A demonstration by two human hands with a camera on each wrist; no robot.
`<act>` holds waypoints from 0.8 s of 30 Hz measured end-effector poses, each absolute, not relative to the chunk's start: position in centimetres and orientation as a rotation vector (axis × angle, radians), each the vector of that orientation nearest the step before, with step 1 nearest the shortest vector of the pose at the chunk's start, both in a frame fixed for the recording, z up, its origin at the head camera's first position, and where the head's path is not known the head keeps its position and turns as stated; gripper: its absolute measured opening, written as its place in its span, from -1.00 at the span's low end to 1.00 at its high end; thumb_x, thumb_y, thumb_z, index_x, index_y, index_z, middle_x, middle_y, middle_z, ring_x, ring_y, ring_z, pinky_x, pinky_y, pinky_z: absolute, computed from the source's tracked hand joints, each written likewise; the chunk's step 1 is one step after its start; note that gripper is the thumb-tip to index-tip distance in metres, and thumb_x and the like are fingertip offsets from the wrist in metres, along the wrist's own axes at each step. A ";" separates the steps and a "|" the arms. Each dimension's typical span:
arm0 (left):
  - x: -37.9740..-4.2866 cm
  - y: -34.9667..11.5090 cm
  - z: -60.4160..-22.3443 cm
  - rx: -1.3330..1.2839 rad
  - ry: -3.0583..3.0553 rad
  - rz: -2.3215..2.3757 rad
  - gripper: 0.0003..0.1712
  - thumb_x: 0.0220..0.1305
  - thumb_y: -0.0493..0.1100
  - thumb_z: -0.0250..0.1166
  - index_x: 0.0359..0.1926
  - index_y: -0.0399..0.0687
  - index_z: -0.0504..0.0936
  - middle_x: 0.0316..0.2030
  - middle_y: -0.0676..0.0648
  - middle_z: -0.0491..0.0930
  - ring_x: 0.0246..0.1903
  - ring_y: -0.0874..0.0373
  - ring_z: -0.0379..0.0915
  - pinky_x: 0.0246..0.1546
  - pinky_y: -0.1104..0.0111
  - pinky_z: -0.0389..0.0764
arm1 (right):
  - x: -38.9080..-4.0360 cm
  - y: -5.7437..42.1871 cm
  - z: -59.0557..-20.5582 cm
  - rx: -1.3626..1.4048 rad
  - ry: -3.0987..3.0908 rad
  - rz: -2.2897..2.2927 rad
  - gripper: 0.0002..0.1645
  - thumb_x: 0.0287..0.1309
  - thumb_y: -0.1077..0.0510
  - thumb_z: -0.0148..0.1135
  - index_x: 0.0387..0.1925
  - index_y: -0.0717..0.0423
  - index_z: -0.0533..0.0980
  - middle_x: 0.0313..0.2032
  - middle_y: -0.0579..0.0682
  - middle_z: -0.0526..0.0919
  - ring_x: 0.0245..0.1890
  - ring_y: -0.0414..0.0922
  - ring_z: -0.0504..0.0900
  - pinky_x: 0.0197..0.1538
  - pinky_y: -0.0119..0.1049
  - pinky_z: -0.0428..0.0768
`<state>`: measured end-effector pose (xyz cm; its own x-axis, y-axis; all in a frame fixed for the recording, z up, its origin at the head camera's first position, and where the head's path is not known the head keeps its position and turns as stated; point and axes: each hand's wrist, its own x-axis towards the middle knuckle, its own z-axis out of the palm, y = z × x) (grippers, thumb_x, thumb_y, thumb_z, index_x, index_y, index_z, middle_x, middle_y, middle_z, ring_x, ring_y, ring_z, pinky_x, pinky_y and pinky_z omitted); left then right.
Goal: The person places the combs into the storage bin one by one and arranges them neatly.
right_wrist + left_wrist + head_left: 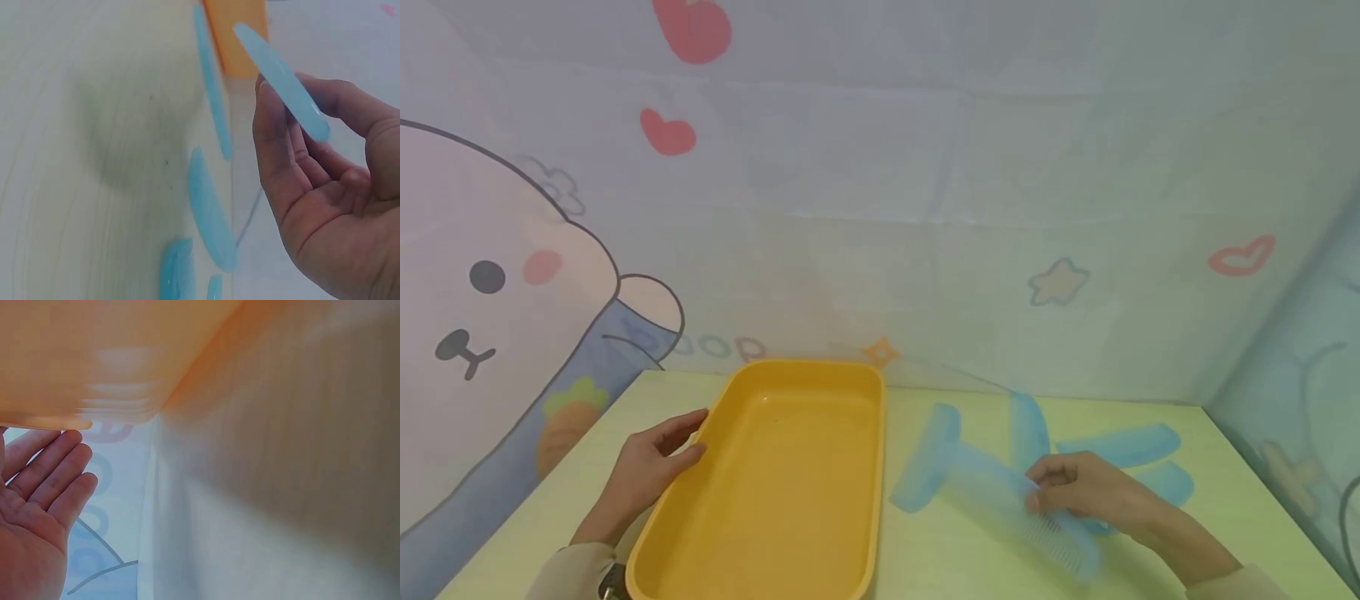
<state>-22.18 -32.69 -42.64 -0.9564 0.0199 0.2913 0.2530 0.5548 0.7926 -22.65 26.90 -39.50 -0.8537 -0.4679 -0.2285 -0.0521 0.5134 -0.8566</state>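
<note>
Blue comb [992, 493] is up in my right hand [1093, 492], pinched between thumb and fingers, over the table [1221, 483], right of the tray; best, I'd judge, to keep the pinch light but steady and the comb clear of its neighbours; it's long, pale, see-through, fine-toothed; smeared in the head view, so exact outline unsure; other blue combs [1120, 446] lie around it; yellow tray [775, 492] to its left; my left hand [640, 471], fingers straight, at the tray's left rim.

Printed backdrop [887, 192] behind pale table [925, 558]
</note>
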 end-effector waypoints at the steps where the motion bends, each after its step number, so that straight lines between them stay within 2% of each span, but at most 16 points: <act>1: -22.1 -32.7 -42.6 -0.229 -2.542 -1.363 -0.40 0.48 -0.24 0.40 0.43 -0.38 0.51 0.33 -0.41 0.53 0.31 -0.34 0.44 0.00 0.65 0.56 | -22.6 26.8 -39.4 -0.406 2.330 -1.304 -0.52 0.41 0.01 0.38 0.19 0.23 0.62 -0.05 0.00 0.74 0.05 0.02 0.64 0.13 0.15 0.65; 3: -22.1 -32.7 -42.6 -0.232 -2.544 -1.373 -0.40 0.48 -0.24 0.39 0.44 -0.38 0.50 0.33 -0.42 0.52 0.32 -0.36 0.43 0.00 0.65 0.55 | -22.6 26.5 -39.2 -0.362 2.327 -1.342 -0.51 0.41 0.01 0.37 0.20 0.24 0.61 0.02 0.02 0.74 0.14 0.06 0.62 0.20 0.17 0.61; 7: -22.1 -32.7 -42.6 -0.236 -2.538 -1.379 -0.40 0.47 -0.26 0.40 0.43 -0.39 0.51 0.33 -0.41 0.52 0.31 -0.37 0.43 0.01 0.65 0.56 | -22.8 25.8 -38.9 -0.334 2.245 -1.461 -0.50 0.45 0.02 0.33 0.21 0.28 0.56 0.15 0.06 0.66 0.20 0.06 0.58 0.22 0.05 0.61; 12: -22.0 -32.7 -42.6 -0.249 -2.524 -1.410 -0.40 0.48 -0.25 0.39 0.43 -0.40 0.50 0.34 -0.42 0.50 0.33 -0.38 0.40 0.01 0.64 0.57 | -23.2 24.7 -38.6 -0.434 2.080 -1.628 -0.55 0.50 0.08 0.29 0.18 0.36 0.53 0.11 0.13 0.63 0.11 0.07 0.60 0.16 -0.06 0.64; 15: -22.1 -32.7 -42.7 -0.253 -2.519 -1.413 -0.40 0.48 -0.24 0.39 0.43 -0.40 0.50 0.34 -0.42 0.50 0.34 -0.38 0.40 0.01 0.64 0.56 | -23.4 23.8 -38.5 -0.508 2.030 -1.676 -0.55 0.52 0.11 0.28 0.20 0.40 0.54 0.11 0.16 0.66 0.12 0.11 0.62 0.20 -0.05 0.63; 24: -22.3 -32.8 -42.8 -0.259 -2.523 -1.370 -0.41 0.47 -0.25 0.39 0.42 -0.40 0.52 0.32 -0.42 0.53 0.31 -0.38 0.44 0.01 0.65 0.55 | -23.9 20.4 -37.4 -0.511 2.130 -1.648 -0.47 0.46 -0.02 0.37 0.26 0.22 0.59 0.13 0.12 0.71 0.15 0.08 0.64 0.27 -0.06 0.59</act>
<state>-22.27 -32.83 -42.84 -0.9508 0.0331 0.3081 0.2764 0.5397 0.7952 -23.95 20.43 -37.38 -0.8540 -0.5128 -0.0880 -0.0437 0.2392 -0.9700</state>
